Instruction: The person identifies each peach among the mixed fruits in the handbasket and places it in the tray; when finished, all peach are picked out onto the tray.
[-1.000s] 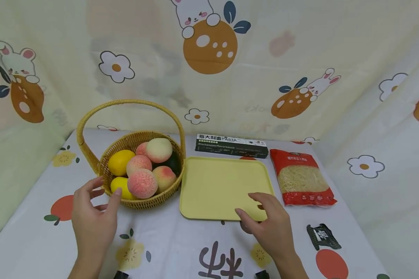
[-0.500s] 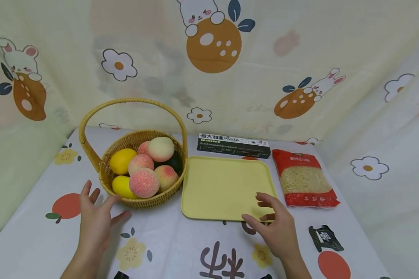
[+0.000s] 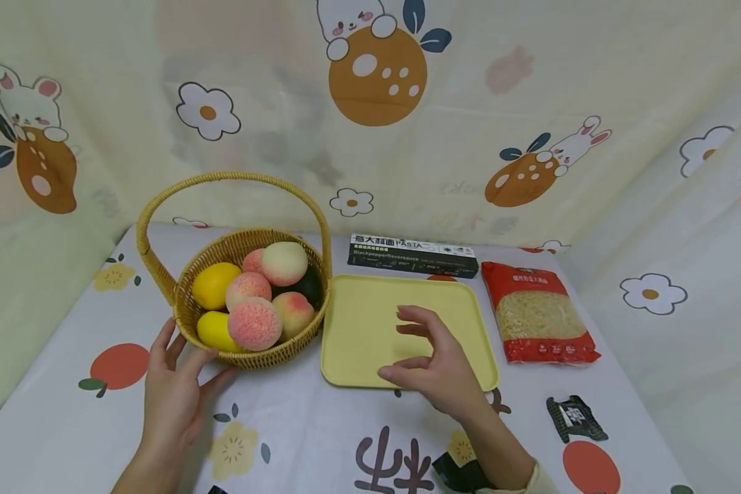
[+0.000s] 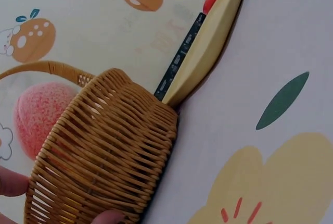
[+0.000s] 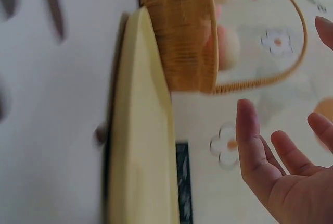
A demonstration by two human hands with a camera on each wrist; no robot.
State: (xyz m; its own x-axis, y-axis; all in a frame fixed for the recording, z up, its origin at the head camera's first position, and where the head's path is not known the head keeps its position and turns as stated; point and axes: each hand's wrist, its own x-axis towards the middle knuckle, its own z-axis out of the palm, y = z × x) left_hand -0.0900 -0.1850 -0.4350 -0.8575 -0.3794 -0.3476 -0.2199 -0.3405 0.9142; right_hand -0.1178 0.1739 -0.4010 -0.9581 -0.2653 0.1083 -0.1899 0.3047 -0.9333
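My left hand touches the near left side of a wicker basket, its fingers fairly straight; in the left wrist view, fingertips meet the woven wall. Inside the basket lie peaches, two lemons and a dark green item, partly hidden. Over a yellow tray hovers my right hand, fingers and thumb parted with nothing between them. The right wrist view has this hand apart from the basket.
Behind the tray stands a dark pasta box. A red bag of pasta lies to the tray's right, with a small black packet nearer the front. The basket's tall handle arches upward. A printed curtain hangs behind the table.
My right hand has moved left and forward over the tray. My left hand spread its fingers, then came up to the basket's side. The basket and fruit look unmoved.
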